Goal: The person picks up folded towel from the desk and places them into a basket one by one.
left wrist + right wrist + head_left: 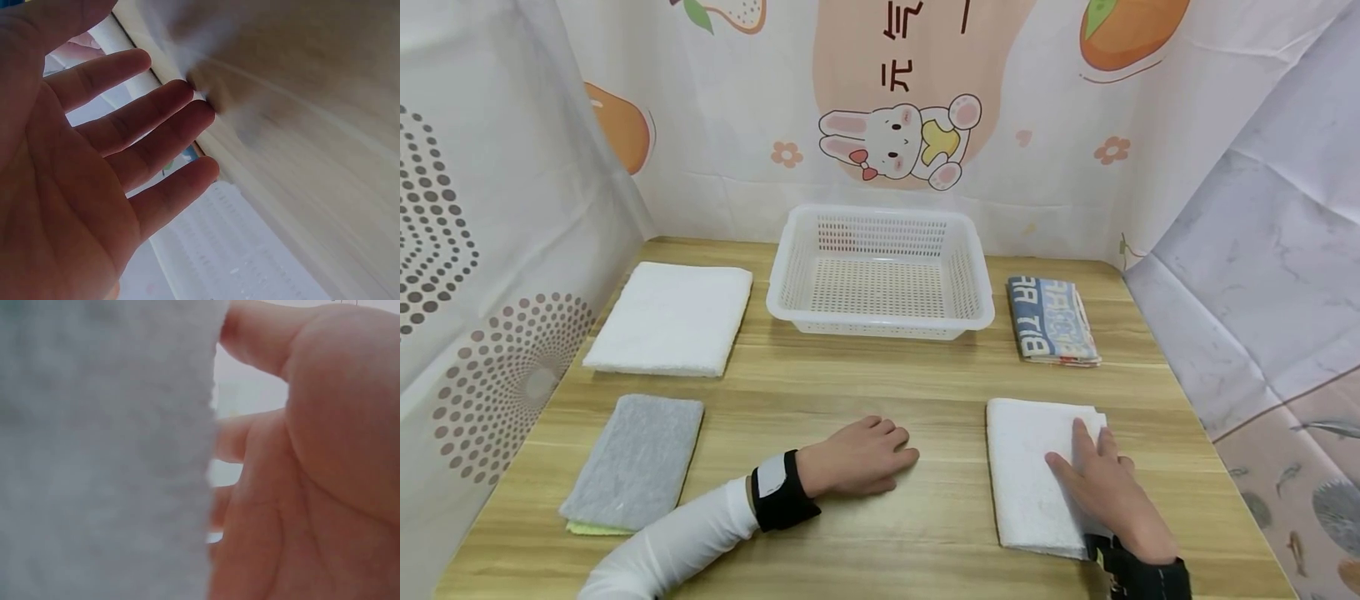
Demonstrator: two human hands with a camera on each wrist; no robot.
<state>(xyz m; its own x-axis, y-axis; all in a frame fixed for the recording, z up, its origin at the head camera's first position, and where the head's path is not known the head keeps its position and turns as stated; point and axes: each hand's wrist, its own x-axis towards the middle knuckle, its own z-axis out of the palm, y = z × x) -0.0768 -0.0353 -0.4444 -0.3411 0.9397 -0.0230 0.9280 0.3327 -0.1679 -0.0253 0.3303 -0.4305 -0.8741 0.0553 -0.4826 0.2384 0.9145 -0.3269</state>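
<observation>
In the head view my right hand (1108,492) rests on a folded white towel (1030,475) at the right of the table, its fingers spread over the towel's right side. Close up in the right wrist view, the towel (106,450) hides the fingertips of the hand (312,456). My left hand (861,458) lies at the middle of the table, palm down and holding nothing. Its fingers (165,194) look straight and spread in the left wrist view, with the tips close to the wooden surface.
A white perforated basket (880,321) stands at the back centre. Another folded white towel (673,321) lies back left, with a folded grey cloth (636,458) in front of it. A blue patterned folded cloth (1051,321) is at the back right. Printed curtains (730,133) surround the table.
</observation>
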